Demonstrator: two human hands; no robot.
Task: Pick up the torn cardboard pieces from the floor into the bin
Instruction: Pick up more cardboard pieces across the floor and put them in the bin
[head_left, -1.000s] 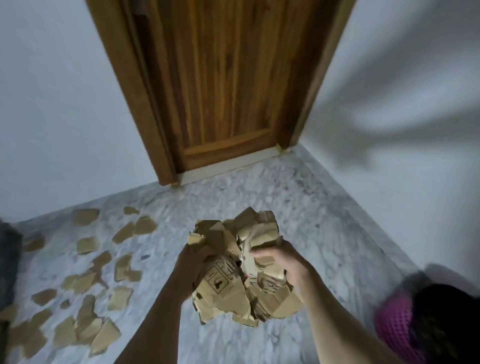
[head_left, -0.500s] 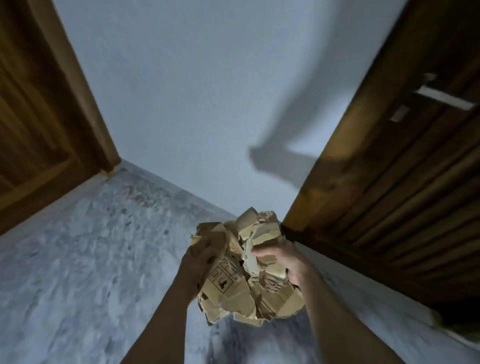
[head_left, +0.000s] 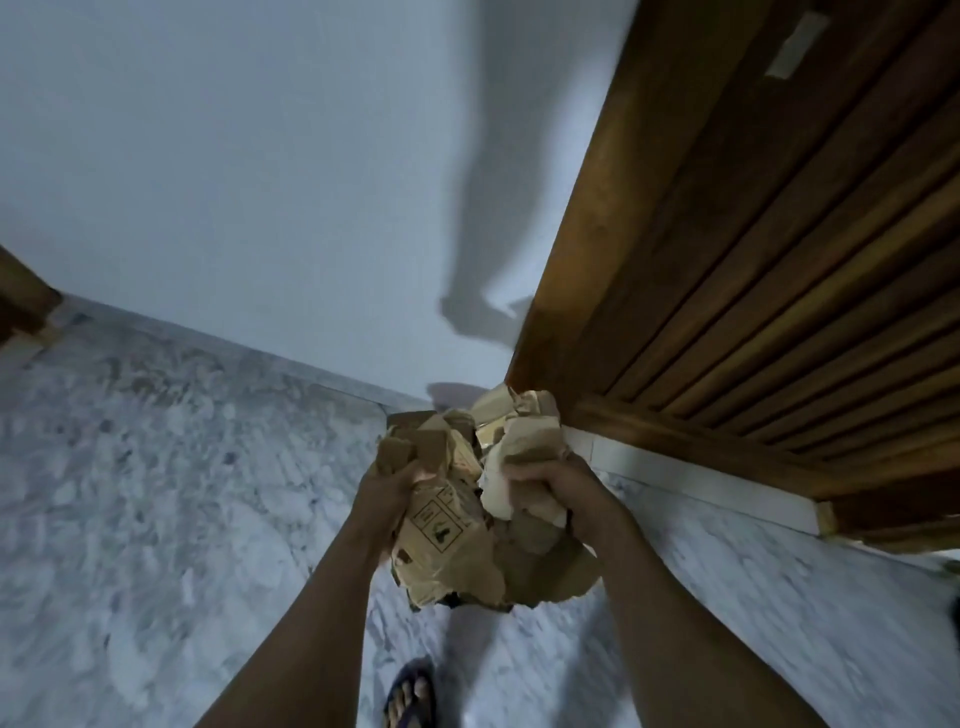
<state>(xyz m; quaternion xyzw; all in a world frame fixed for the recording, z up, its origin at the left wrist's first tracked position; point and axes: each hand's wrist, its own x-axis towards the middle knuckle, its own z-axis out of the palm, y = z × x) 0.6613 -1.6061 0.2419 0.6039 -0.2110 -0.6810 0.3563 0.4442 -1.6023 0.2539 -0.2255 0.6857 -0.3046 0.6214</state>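
Marble floor (head_left: 156, 519), white wall, slatted wooden door (head_left: 779, 286) at right. No bin in view; direction to it cannot be told. Cardboard (head_left: 467, 535) carried chest-high between both hands, clear of the floor. Left hand (head_left: 387, 499) clamped on the printed side, right hand (head_left: 563, 493) on the paler side; both grips closed around it. Bundle crumpled, torn-edged, loose flaps hanging below. Sandalled foot (head_left: 410, 696) underneath.
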